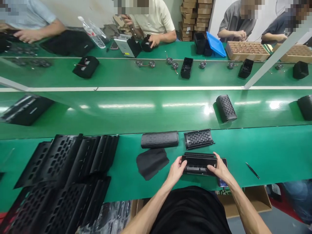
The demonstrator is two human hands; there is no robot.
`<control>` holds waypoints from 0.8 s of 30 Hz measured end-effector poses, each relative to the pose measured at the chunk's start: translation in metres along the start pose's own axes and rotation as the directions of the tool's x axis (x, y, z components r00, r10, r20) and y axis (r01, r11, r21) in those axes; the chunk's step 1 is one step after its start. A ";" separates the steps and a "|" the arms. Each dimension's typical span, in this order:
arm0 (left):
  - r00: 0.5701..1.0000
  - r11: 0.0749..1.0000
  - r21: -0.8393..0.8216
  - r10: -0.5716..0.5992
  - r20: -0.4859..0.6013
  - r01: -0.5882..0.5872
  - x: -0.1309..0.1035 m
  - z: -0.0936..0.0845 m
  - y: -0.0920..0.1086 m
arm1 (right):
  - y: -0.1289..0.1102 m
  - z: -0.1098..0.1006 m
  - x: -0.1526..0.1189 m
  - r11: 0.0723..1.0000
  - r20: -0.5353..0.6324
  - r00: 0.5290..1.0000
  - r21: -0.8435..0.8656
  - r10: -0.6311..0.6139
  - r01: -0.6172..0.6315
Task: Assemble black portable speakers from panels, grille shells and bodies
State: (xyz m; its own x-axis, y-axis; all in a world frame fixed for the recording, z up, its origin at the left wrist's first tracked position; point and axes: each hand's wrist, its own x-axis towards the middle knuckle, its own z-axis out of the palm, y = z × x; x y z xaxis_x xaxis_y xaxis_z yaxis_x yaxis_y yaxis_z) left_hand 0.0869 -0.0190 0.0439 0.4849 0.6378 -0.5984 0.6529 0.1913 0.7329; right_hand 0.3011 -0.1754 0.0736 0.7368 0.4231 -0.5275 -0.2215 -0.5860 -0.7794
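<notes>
My left hand (177,169) grips the left end of a black housing (200,161), its thumb on top. My right hand (219,168) holds the same housing by its right end, thumb across the front. Just behind it lies a perforated black grille (199,138). To the left of the grille rests a rounded black speaker body (159,139). A piece of black cloth (151,162) lies flat in front of that body. Partly under my right hand is a phone (223,183). A black pen (252,170) lies to the right.
Stacked black grille panels (60,156) cover the left of the green table (129,182). Beyond it, a green conveyor (146,113) carries a black speaker (226,108) and other parts. Several people work across it. An open cardboard box (255,200) sits below the table edge.
</notes>
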 end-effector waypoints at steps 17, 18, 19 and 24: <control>0.880 0.899 0.400 0.038 -0.473 0.176 0.003 -0.064 -0.061 | -0.015 -0.022 -0.027 0.984 -0.018 0.995 -0.150 -0.097 0.093; 0.881 0.897 0.416 0.071 -0.467 0.148 0.004 -0.063 -0.062 | -0.023 -0.012 -0.034 0.985 0.030 0.993 -0.128 -0.111 0.114; 0.882 0.896 0.428 0.107 -0.460 0.115 0.004 -0.062 -0.064 | -0.029 0.001 -0.041 0.985 0.092 0.988 -0.108 -0.125 0.135; 0.846 0.886 0.459 0.299 -0.442 -0.073 -0.017 -0.058 -0.071 | -0.038 0.090 -0.061 0.966 0.449 0.869 -0.046 -0.207 0.254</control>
State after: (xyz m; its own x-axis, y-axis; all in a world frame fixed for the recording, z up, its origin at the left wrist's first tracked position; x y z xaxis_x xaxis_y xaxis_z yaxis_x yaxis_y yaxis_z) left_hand -0.0017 -0.0007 0.0209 0.3482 0.9262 -0.1445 0.8096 -0.2194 0.5444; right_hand 0.2074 -0.1167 0.1055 0.3992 0.7995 -0.4488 0.0028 -0.4905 -0.8714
